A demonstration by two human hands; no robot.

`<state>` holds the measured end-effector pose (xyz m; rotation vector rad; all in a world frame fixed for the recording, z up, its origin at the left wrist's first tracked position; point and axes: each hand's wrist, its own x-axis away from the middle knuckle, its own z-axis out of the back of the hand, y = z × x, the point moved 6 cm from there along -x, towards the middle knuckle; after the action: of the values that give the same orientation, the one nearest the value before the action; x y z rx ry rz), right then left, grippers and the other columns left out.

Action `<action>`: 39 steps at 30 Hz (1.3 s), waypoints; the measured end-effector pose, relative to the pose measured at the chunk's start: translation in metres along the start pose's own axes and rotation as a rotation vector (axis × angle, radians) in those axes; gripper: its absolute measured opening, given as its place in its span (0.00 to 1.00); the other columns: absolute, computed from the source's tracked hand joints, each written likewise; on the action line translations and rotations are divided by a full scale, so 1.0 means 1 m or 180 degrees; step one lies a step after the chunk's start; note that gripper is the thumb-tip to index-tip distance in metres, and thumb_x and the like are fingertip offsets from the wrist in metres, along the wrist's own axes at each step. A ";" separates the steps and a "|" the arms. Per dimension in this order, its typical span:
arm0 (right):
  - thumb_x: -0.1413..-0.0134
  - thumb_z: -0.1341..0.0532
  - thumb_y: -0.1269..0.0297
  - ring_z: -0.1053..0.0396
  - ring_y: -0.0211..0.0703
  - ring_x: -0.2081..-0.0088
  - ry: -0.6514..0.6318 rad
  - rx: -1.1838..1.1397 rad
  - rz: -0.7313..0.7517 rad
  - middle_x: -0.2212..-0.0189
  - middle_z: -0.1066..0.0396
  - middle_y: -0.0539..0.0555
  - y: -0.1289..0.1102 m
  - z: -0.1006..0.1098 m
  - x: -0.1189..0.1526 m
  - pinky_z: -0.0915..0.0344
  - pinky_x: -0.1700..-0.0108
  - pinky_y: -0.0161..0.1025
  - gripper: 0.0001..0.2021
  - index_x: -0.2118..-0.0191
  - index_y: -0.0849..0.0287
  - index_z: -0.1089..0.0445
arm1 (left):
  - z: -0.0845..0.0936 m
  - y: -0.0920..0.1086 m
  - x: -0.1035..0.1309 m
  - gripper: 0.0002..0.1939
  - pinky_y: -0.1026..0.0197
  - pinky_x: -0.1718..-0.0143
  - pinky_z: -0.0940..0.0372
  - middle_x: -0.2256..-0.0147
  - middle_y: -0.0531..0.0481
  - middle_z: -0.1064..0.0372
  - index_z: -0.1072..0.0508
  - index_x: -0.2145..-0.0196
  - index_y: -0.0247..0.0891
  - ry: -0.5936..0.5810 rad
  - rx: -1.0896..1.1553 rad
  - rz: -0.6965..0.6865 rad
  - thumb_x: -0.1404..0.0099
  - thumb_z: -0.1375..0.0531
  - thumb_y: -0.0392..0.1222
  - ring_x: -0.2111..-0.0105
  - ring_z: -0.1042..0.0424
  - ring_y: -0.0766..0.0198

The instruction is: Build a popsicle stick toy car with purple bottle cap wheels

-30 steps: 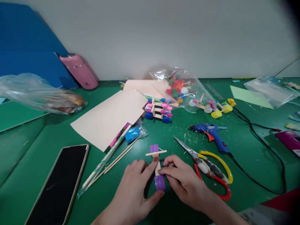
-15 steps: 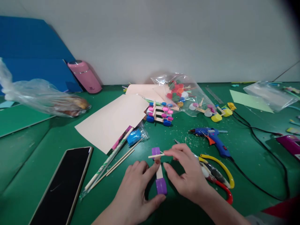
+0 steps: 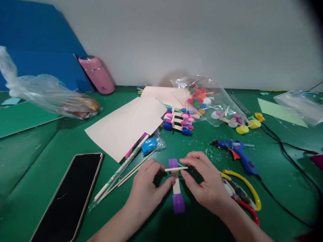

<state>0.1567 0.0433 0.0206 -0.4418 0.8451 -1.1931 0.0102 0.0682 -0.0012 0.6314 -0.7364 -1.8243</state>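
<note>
Between my hands is a flat craft stick point(image 3: 176, 185) with a purple bottle cap point(image 3: 178, 203) at its near end and another purple cap point(image 3: 173, 163) at its far end. A short thin wooden stick point(image 3: 174, 169) lies crosswise near the far cap. My left hand point(image 3: 148, 185) has its thumb against the craft stick's side and its forefinger by the thin stick's left end. My right hand point(image 3: 205, 181) has forefinger and thumb around the thin stick's right end. Scissors with yellow and red handles point(image 3: 246, 190) lie beside my right hand, partly hidden by it.
A blue glue gun point(image 3: 236, 153) with a cord lies at right. Small craft-stick models with coloured wheels point(image 3: 178, 122) stand farther back, by a clear bag of caps point(image 3: 207, 97). At left are a phone point(image 3: 68, 198), paper point(image 3: 126, 124), wooden skewers point(image 3: 137, 168) and a pink bottle point(image 3: 97, 74).
My left thumb has come away from the near purple cap to the craft stick's side, and its forefinger has moved to the thin stick's left end. The right thumb has closed in. The view has shifted slightly.
</note>
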 end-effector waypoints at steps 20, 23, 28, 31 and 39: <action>0.46 0.45 0.77 0.37 0.39 0.60 -0.0514 -0.0284 0.0122 0.63 0.34 0.52 0.001 0.000 0.000 0.39 0.56 0.38 0.12 0.58 0.57 0.35 | -0.013 -0.004 -0.023 0.09 0.59 0.68 0.39 0.70 0.48 0.36 0.31 0.66 0.37 -0.0326 0.0205 -0.0343 0.47 0.40 0.37 0.67 0.36 0.59; 0.46 0.45 0.77 0.37 0.39 0.60 -0.0531 -0.0263 0.0086 0.64 0.34 0.52 0.002 0.000 0.001 0.40 0.56 0.38 0.11 0.58 0.56 0.35 | -0.015 -0.006 -0.023 0.09 0.58 0.67 0.40 0.69 0.48 0.36 0.32 0.65 0.36 -0.0372 0.0158 -0.0339 0.47 0.40 0.37 0.67 0.36 0.58; 0.46 0.45 0.75 0.37 0.40 0.59 -0.0501 -0.0188 0.0095 0.63 0.34 0.52 0.000 0.000 0.001 0.41 0.54 0.39 0.11 0.58 0.56 0.36 | -0.015 -0.007 -0.022 0.09 0.58 0.67 0.41 0.69 0.48 0.37 0.33 0.66 0.36 -0.0376 0.0159 -0.0329 0.47 0.40 0.37 0.66 0.37 0.58; 0.49 0.42 0.71 0.38 0.43 0.58 -0.0382 -0.0022 0.0052 0.62 0.34 0.54 -0.005 -0.002 -0.003 0.40 0.55 0.41 0.12 0.56 0.57 0.38 | -0.015 -0.006 -0.023 0.08 0.58 0.68 0.41 0.70 0.48 0.37 0.32 0.66 0.36 -0.0366 0.0138 -0.0351 0.46 0.40 0.37 0.67 0.37 0.58; 0.52 0.38 0.67 0.36 0.43 0.66 -0.0274 0.0472 -0.0291 0.69 0.31 0.52 -0.002 -0.018 -0.012 0.40 0.66 0.39 0.08 0.63 0.57 0.34 | -0.015 -0.006 -0.022 0.09 0.58 0.67 0.41 0.70 0.48 0.38 0.32 0.66 0.36 -0.0300 0.0081 -0.0401 0.47 0.41 0.36 0.67 0.37 0.58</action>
<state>0.1395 0.0558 0.0147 -0.4110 0.6632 -1.3023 0.0243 0.0876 -0.0138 0.6236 -0.7988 -1.9740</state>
